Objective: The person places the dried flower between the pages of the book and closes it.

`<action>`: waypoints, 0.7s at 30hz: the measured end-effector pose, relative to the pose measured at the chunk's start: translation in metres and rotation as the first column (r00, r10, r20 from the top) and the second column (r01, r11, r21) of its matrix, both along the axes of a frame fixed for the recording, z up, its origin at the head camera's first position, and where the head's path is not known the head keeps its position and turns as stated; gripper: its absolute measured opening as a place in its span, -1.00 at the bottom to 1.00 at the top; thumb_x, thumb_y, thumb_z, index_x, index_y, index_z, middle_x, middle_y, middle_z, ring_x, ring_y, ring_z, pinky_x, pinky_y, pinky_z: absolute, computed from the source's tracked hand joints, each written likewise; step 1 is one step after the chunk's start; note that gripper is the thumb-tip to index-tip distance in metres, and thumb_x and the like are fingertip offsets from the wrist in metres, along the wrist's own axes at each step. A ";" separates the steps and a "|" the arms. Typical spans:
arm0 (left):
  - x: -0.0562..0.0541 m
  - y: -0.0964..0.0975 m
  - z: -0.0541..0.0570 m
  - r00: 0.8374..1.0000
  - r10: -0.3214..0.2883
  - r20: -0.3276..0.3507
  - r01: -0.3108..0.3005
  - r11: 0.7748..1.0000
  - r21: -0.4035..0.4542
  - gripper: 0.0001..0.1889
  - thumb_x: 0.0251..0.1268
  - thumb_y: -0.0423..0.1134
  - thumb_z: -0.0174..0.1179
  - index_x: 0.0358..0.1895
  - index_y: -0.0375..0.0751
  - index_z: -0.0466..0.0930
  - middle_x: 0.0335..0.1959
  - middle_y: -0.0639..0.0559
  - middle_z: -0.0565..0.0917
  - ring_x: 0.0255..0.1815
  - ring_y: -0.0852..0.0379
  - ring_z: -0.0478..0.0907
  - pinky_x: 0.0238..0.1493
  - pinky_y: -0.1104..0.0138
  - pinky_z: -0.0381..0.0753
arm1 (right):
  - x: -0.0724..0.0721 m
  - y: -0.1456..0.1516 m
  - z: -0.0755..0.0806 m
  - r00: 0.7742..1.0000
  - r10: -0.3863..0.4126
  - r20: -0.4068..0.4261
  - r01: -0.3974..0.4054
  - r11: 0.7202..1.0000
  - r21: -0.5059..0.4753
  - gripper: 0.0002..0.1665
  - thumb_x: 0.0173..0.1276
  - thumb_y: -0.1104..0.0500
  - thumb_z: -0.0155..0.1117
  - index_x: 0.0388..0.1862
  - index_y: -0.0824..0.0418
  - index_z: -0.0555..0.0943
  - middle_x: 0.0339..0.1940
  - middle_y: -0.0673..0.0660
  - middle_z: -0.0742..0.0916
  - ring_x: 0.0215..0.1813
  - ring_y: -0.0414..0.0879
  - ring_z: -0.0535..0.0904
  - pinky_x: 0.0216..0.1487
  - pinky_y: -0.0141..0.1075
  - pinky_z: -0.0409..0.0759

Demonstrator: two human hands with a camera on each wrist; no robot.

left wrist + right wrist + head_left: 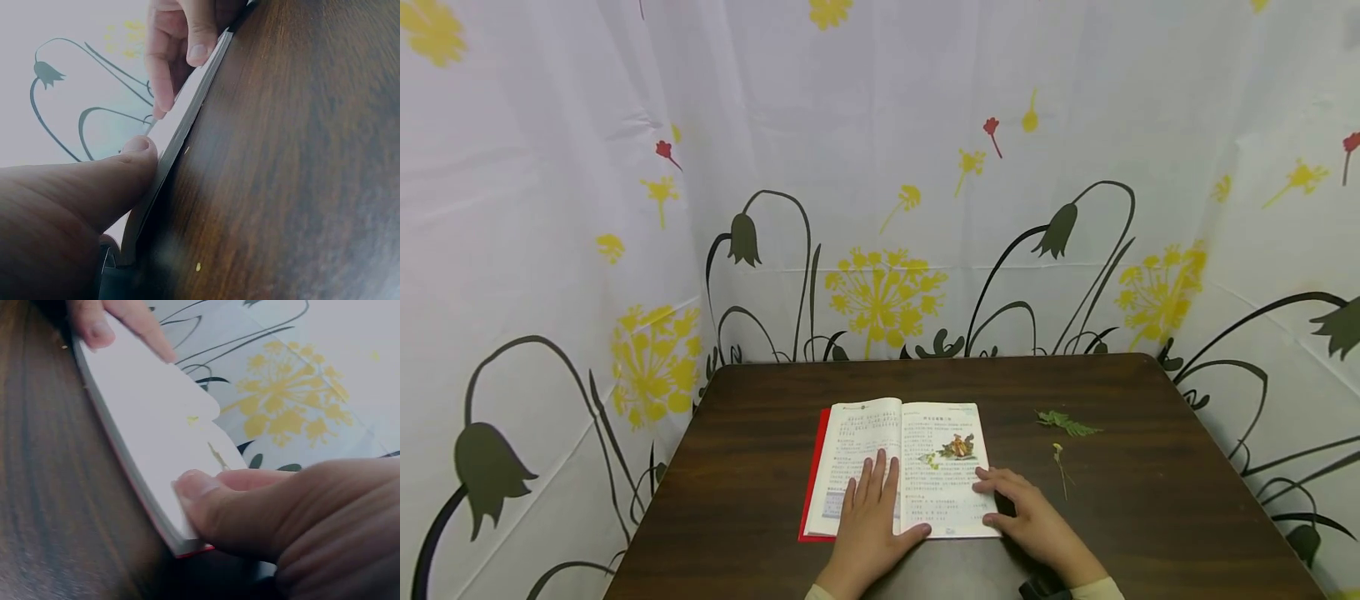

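An open book with a red cover lies on the table, its pages showing print and a small coloured picture. My left hand rests on the left page with fingers spread, the thumb reaching across to the lower right page. At the right edge of the book is my right hand, its thumb and index fingertips resting on the page margin. A small yellow-green flower sprig shows on the right page, beside the picture. In the right wrist view, the right thumb presses near the page corner.
Right of the book, a green fern leaf and a thin-stemmed yellow flower lie on the dark wooden table. Behind the table hangs a white curtain with a flower print.
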State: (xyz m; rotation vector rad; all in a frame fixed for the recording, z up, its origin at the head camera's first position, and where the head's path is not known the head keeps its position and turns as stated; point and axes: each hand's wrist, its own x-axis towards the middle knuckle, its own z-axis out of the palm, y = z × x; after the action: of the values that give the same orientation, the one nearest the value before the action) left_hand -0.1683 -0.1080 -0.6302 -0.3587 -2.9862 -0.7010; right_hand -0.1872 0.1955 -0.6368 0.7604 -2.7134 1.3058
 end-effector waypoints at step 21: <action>0.000 0.001 0.003 1.000 0.001 0.013 -0.001 1.000 0.003 0.22 0.22 0.45 0.40 0.78 -0.15 0.09 0.84 -0.20 0.05 0.84 -0.30 -0.01 0.71 -0.36 0.05 | 0.003 0.004 -0.004 0.995 0.070 -0.072 -0.060 0.990 0.126 -0.36 0.34 -0.02 0.65 0.36 -0.22 0.63 0.61 0.14 0.54 0.56 0.26 0.47 0.28 0.28 0.39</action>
State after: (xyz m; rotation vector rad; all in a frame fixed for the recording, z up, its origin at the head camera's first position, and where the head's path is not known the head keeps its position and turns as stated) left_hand -0.1688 -0.1073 -0.6277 -0.3534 -2.9975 -0.7100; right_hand -0.1844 0.1992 -0.6410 0.8976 -2.7514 1.1031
